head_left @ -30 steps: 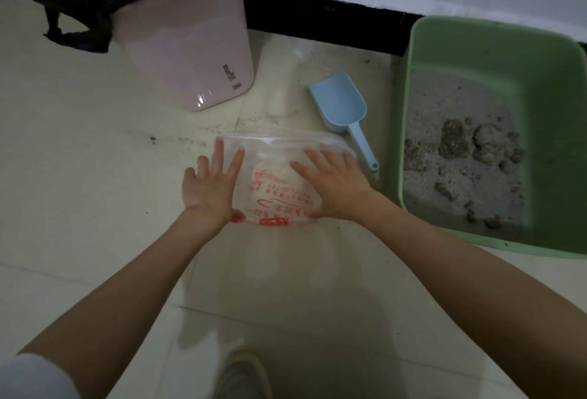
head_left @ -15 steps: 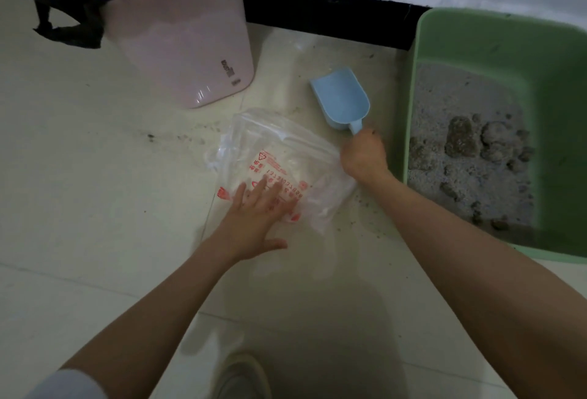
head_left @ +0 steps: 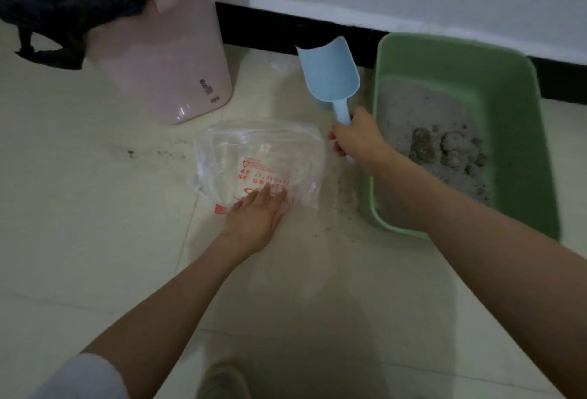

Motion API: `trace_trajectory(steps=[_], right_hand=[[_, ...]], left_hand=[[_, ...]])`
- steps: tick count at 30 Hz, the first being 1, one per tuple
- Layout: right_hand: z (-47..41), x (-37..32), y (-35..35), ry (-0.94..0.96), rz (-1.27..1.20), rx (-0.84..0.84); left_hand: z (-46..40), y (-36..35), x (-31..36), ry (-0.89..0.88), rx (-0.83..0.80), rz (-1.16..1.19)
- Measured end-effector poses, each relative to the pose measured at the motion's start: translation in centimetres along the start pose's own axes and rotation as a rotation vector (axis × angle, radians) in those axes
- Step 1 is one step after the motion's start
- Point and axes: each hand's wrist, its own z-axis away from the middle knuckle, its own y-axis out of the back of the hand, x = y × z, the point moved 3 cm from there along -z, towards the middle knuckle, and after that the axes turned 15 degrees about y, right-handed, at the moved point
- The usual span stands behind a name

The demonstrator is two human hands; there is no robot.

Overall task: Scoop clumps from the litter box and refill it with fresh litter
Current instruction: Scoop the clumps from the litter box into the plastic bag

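A green litter box [head_left: 514, 131] stands on the floor at the right, holding grey litter with several brown clumps [head_left: 444, 147]. My right hand [head_left: 357, 136] grips the handle of a light blue scoop [head_left: 330, 72], which is lifted off the floor with its bowl pointing away, just left of the box. A clear plastic bag with red print [head_left: 260, 160] lies on the tiles in the middle. My left hand [head_left: 257, 217] presses flat on the bag's near edge, fingers straight.
A pink bin [head_left: 158, 74] lined with a black bag stands at the back left by the wall. Litter grains are scattered on the tiles [head_left: 343, 204] between the bag and the box. A shoe tip [head_left: 222, 379] shows at the bottom edge.
My right hand left the bag, took the scoop's handle and lifted the scoop off the floor. My left hand slid to the bag's near edge.
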Motion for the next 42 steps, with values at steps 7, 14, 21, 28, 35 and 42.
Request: trace_trajectory(steps=[7, 14, 21, 28, 35, 42], right_hand=[[6.0, 0.6, 10.4, 0.047, -0.123, 0.178], [11.3, 8.4, 16.8, -0.128, -0.093, 0.269], [14.5, 12.3, 20.0, -0.275, 0.156, 0.132], [14.3, 11.9, 20.6, -0.333, 0.314, -0.055], [11.7, 13.2, 17.9, -0.327, 0.206, 0.051], [9.9, 14.6, 16.3, -0.33, 0.131, 0.072]], left_hand=[[0.6, 2.1, 4.9, 0.072, -0.11, 0.07], [3.4, 5.8, 11.6, -0.175, 0.212, 0.036], [1.0, 5.9, 16.0, -0.223, 0.152, -0.18], [0.6, 4.5, 16.3, -0.225, 0.212, -0.122], [-0.2, 4.7, 17.2, -0.207, 0.245, -0.058], [-0.6, 4.5, 17.7, -0.209, 0.305, -0.029]])
